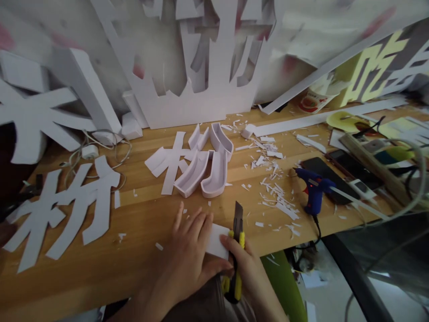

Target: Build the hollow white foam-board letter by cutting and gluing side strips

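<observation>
My right hand (241, 259) grips a yellow-and-black utility knife (238, 239), blade out and pointing away from me. Its thumb touches the right edge of a small white foam board piece (217, 241) at the table's front edge. Flat beside that piece, my left hand (187, 250) has its fingers stretched out, the thumb reaching along the near side. Just beyond lies a white foam character (172, 165), its right part built up with raised walls (214, 176). A flat white cut-out character (63, 201) rests to the left.
A blue glue gun (314, 188) sits on the right near a dark phone (323, 174). White scraps (276, 192) litter the wooden table (140, 277). A large cut-out board (201, 105) leans at the back. A white cable (124, 156) and a paper cup (315, 99) are also there.
</observation>
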A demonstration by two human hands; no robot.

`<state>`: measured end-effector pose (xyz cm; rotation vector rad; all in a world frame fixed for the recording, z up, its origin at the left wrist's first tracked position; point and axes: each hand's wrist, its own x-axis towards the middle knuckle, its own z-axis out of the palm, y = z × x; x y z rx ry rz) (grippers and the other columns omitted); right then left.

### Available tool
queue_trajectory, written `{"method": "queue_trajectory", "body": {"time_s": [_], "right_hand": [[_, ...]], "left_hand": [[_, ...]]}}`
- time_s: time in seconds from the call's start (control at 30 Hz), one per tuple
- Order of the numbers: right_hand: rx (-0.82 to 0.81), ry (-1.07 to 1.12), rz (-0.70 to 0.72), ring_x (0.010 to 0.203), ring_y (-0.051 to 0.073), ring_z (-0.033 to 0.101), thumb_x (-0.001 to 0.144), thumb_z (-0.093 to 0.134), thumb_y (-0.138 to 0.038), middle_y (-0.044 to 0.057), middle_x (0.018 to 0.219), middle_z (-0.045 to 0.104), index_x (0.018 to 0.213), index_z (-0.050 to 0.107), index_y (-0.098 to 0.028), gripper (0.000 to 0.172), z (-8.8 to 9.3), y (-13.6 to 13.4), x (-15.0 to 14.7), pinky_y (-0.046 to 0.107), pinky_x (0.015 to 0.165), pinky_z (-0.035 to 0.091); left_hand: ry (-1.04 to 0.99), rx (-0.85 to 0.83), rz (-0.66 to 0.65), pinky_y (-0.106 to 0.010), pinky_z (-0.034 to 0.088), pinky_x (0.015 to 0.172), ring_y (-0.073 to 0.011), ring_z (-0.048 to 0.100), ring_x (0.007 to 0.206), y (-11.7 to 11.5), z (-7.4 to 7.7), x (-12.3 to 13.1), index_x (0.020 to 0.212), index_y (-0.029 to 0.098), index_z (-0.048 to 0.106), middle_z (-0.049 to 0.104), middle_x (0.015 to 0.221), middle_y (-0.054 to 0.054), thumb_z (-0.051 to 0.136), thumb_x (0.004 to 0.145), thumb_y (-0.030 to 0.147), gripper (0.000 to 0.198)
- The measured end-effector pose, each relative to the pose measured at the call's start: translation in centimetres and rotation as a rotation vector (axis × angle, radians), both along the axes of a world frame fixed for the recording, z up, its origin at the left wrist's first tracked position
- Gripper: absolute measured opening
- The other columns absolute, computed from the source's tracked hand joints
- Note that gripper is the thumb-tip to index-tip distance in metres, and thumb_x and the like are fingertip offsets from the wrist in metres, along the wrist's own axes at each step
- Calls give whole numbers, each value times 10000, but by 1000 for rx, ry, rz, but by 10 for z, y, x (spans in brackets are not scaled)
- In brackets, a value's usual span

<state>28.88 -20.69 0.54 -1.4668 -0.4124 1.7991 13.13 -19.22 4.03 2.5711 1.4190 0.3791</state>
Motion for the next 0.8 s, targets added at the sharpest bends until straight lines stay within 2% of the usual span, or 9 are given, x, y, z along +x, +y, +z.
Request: {"method": "queue_trajectory", "body": {"time_s": [0.07, 0.13, 0.27, 0.33, 0.4, 0.47, 0.53, 0.7, 0.8], "right_hand": [[-30, 35, -12, 380, 63, 400, 601, 773, -534, -82, 475, 443, 725, 485, -188, 467, -1, 0, -3, 180, 376, 320], [-46, 63, 5, 373, 60, 380, 587, 776, -547, -89, 465, 421, 722, 465, -195, 488, -3, 0, -5, 181, 370, 308], [-27, 26, 171, 360, 48, 264, 604, 715, -686, -107, 439, 313, 690, 420, -211, 566, -2, 1, 4, 189, 356, 231], [116, -154, 326, 430, 77, 356, 694, 613, -753, -62, 510, 414, 721, 470, -200, 572, 2, 1, 18, 204, 412, 298], [369, -429, 512, 595, 128, 506, 804, 513, -745, 12, 676, 565, 775, 532, -187, 559, 11, 0, 34, 230, 537, 385], [595, -657, 733, 670, 153, 558, 893, 440, -692, 40, 760, 618, 789, 547, -184, 530, 21, -1, 49, 247, 592, 372], [737, -821, 892, 606, 156, 561, 954, 357, -649, 30, 703, 615, 765, 527, -188, 527, 31, -3, 58, 256, 549, 308], [1007, -1087, 932, 456, 157, 542, 1023, 184, -561, 4, 566, 566, 760, 502, -198, 549, 46, -1, 61, 278, 473, 217], [1072, -1152, 939, 430, 154, 541, 1038, 171, -508, 4, 555, 567, 756, 494, -201, 527, 48, 1, 59, 284, 459, 199]], "left_hand": [[-46, -38, 27, -588, 329, 1092, -303, 603, 1036, 3, -10, 7, 1179, 87, 588, 656, 1095, -151, 300, 863, 775, 811], [-86, -68, -8, -527, 476, 932, -285, 616, 899, 7, -18, 10, 1032, 99, 633, 651, 967, -137, 272, 824, 817, 830], [-67, -164, -119, -398, 524, 713, -251, 609, 804, 15, -19, 3, 916, 118, 628, 626, 895, -113, 247, 816, 805, 792], [-45, -221, -106, -398, 521, 712, -251, 616, 782, 18, -11, -1, 880, 126, 628, 624, 851, -93, 270, 768, 847, 812], [-37, -254, -69, -391, 513, 699, -254, 620, 769, 21, -1, -6, 857, 133, 632, 625, 825, -82, 303, 710, 893, 841], [-29, -256, -36, -377, 502, 678, -255, 619, 767, 23, 9, -9, 843, 137, 635, 623, 815, -80, 335, 660, 927, 864], [-21, -242, -18, -365, 488, 640, -253, 612, 738, 24, 16, -10, 801, 142, 627, 613, 783, -71, 349, 619, 954, 877], [-11, -206, -24, -371, 488, 612, -260, 617, 711, 24, 24, -12, 750, 148, 602, 602, 768, -64, 361, 612, 963, 862], [-6, -195, -30, -380, 493, 610, -266, 621, 717, 25, 26, -12, 769, 148, 607, 603, 772, -65, 373, 587, 973, 877]]}}
